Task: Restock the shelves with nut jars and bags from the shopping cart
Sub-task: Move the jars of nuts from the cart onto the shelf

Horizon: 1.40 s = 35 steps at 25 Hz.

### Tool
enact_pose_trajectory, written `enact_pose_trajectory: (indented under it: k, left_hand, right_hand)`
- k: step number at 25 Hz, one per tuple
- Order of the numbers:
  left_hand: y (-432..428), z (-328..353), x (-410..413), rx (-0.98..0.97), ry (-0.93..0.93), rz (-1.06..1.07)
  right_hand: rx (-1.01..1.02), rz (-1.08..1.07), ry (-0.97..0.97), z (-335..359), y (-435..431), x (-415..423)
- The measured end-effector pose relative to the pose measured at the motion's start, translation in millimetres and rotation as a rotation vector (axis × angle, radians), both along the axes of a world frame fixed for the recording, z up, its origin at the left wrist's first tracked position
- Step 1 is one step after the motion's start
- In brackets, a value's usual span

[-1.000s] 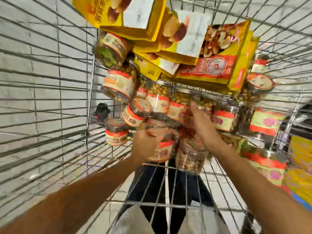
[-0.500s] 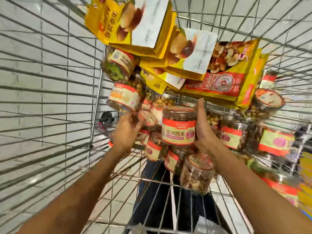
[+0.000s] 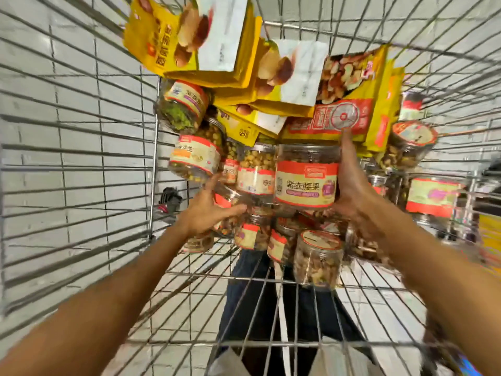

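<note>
Pale tiled floor (image 3: 81, 109) with dark grout lines, evenly lit; a blurred yellow shape (image 3: 491, 240) at the floor's right edge.

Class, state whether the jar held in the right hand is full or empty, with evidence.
Full: nuts show through the jar above its label, up to the lid; the right hand grips its side.
</note>
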<state>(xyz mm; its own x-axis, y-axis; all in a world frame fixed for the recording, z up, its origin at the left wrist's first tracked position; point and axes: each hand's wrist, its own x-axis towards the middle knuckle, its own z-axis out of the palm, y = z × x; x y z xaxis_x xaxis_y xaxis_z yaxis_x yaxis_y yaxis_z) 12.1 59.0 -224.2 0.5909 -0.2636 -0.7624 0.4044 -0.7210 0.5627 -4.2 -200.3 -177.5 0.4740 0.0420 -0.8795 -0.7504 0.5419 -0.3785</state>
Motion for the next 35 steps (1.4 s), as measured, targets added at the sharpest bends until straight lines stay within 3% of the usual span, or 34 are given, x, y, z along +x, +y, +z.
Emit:
enact_pose_trajectory:
  k: [2,6,12,20,24,29,35]
  left_hand:
    - [-10,47,15,-0.141,0.176,0.076]
    - [-62,144,39,-0.461,0.357,0.225]
    - [-166,275,-10,-0.839,0.568,0.041]
    - [-279,339,-206,-0.970,0.892,-0.395]
    - [-318,344,-354,-0.976,0.972,-0.519]
    - [-355,333,-528,-0.893,0.967,-0.548]
    - [-423,314,-636,-0.916,0.897,-0.593]
  right_hand:
    - [-0.023,-0.047,-0.070,44,-9,4]
    - [-0.081,-0.316,-0.238,144,-31,-24]
    - [-0.093,-0.892,-0.449,255,-57,-157]
    - [-0.144,-1.485,-0.644,301,-58,-403]
    - [-0.223,-1.715,-0.563,308,-53,-556]
    - [-0.391,-1.791,-0.424,312,-72,-713]
    - [-0.386,-1.847,-0.473,293,-118,-804]
